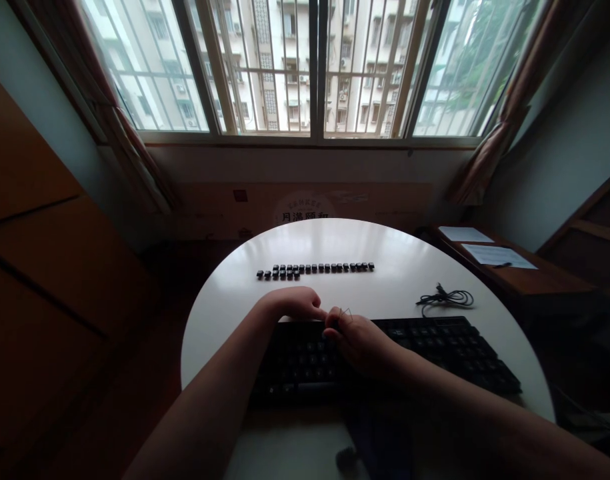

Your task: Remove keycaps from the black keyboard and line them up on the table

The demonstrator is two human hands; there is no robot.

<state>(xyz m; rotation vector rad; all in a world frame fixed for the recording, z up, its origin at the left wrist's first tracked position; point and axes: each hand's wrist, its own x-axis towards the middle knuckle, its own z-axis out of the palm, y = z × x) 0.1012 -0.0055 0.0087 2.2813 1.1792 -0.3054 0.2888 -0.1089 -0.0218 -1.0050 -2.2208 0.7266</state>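
Note:
A black keyboard (pixel 435 353) lies across the near part of a round white table (pixel 395 293). My left hand (pixel 297 303) rests curled at the keyboard's far edge, fingertips pinched toward my right hand. My right hand (pixel 357 340) is closed over the keyboard's top row and holds a thin wire keycap puller (pixel 343 313), whose prongs stick up between the two hands. A long row of several removed black keycaps (pixel 315 269) lies on the table beyond the hands. What the left fingertips pinch is too small to make out.
A coiled black cable (pixel 445 298) lies right of the hands. A low wooden side table with papers (pixel 489 253) stands at the right. A wooden cabinet (pixel 39 267) fills the left, and a barred window (pixel 315 67) is ahead.

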